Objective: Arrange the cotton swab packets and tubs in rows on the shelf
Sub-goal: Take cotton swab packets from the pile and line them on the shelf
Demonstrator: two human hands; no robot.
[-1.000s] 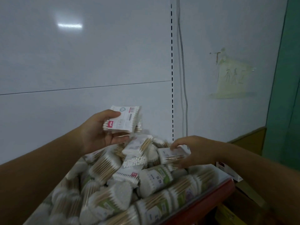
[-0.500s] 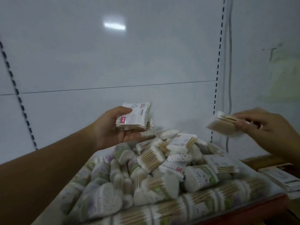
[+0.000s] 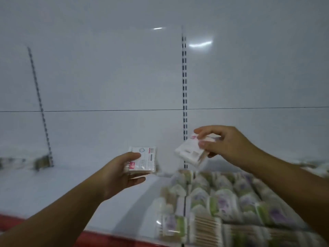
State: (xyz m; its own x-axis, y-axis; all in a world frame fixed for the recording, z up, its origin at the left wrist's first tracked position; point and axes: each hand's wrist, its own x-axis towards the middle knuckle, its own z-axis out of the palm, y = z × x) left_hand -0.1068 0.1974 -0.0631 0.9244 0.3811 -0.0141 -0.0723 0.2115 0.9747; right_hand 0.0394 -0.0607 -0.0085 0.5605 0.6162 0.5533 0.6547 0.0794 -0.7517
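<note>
My left hand grips a small stack of flat white cotton swab packets with red labels, held above the white shelf. My right hand pinches one more white packet, tilted, in the air just right of the stack. Below my right arm, rows of green and purple swab packets lie side by side on the shelf. Their outlines are blurred.
A white back panel rises behind the shelf with two slotted uprights. The shelf's red front edge runs along the bottom. A few blurred items sit at the far left, and more packets show at the far right.
The view has swung left, from the loose heap of packets to a shelf section with packets in rows. My right hand has brought its packet in close beside the stack in my left hand.
</note>
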